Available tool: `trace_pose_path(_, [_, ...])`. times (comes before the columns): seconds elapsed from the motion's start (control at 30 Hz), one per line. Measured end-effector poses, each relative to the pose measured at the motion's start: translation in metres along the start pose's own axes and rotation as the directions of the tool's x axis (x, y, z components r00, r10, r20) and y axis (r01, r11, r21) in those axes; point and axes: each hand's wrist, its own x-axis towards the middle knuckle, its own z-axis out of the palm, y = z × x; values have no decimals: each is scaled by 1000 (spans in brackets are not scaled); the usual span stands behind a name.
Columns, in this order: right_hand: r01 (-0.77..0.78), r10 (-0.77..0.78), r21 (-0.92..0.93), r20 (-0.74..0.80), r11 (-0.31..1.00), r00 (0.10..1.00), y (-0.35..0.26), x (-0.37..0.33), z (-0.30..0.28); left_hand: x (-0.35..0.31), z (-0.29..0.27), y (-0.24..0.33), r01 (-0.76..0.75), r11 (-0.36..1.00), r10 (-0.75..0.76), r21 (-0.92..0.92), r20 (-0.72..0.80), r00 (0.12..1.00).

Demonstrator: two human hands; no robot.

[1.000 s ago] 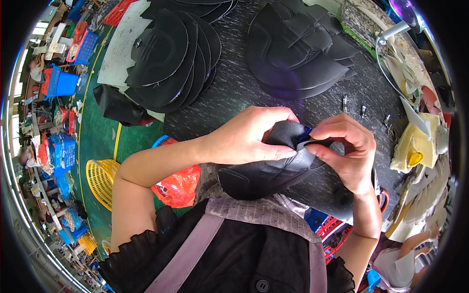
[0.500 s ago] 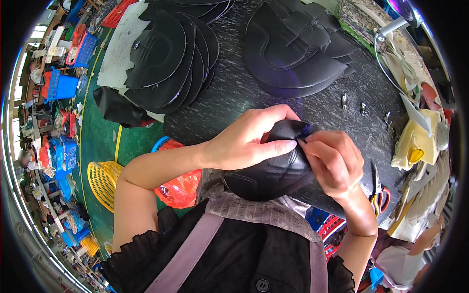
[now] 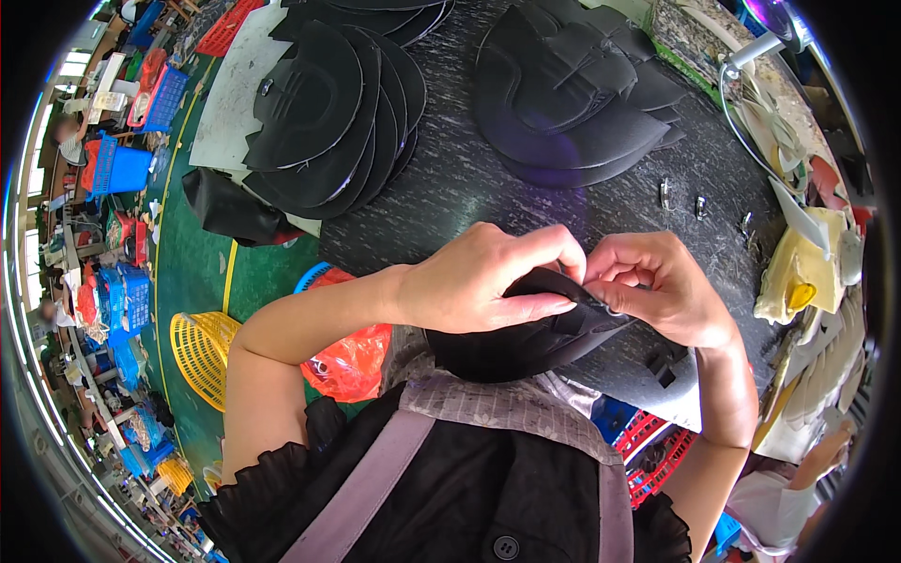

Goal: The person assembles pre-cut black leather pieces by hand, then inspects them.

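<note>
A black leather piece (image 3: 502, 352), which looks like a shoe upper, is folded in both my hands at the table's near edge. My left hand (image 3: 493, 281) grips its upper edge, thumb on the near face and forefinger over the top. My right hand (image 3: 662, 286) pinches the same edge close to the left fingertips. A small shiny metal bit shows beside the right thumb; its shape is mostly hidden. Part of the piece with a notched cutout and pale underside (image 3: 671, 399) spreads out below my right wrist. Small metal fittings (image 3: 664, 194) lie on the table farther right.
Stacked black leather pieces lie at the far left (image 3: 314, 103) and far middle (image 3: 563, 141) of the dark table (image 3: 441, 202). A lamp arm (image 3: 755, 49), yellow cloth (image 3: 798, 272) and scraps line the right. Left of me stand a yellow basket (image 3: 202, 357) and a red bag (image 3: 352, 361).
My right hand has turned and moved slightly up and right, its fingers now meeting the left fingertips. The leather has tilted, and its pale underside has come into view. My right arm now covers the scissors.
</note>
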Motion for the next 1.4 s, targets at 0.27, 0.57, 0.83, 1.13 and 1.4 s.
trace_pose_path(0.27, [2, 6, 47, -158, 999, 987, 10, -6, 8, -4, -3, 0, -13, 995, 8, 96, 48, 999])
trace_pose_path(0.57, [337, -745, -795, -203, 504, 635, 24, -12, 31, 1, -4, 5, 165, 986, -165, -2, -43, 985])
trace_pose_path(0.83, [358, -426, -233, -438, 904, 792, 33, -12, 37, -1, -5, 10, 191, 982, -190, 7, -31, 981])
trace_pose_path(1.13, [291, -251, 10, -478, 957, 842, 28, -12, 39, 1, -6, 17, 257, 965, -256, -59, 29, 966])
trace_pose_path(1.4, [310, -236, 87, -467, 947, 852, 30, -9, 41, 1, -1, 12, 261, 964, -262, -53, -21, 965])
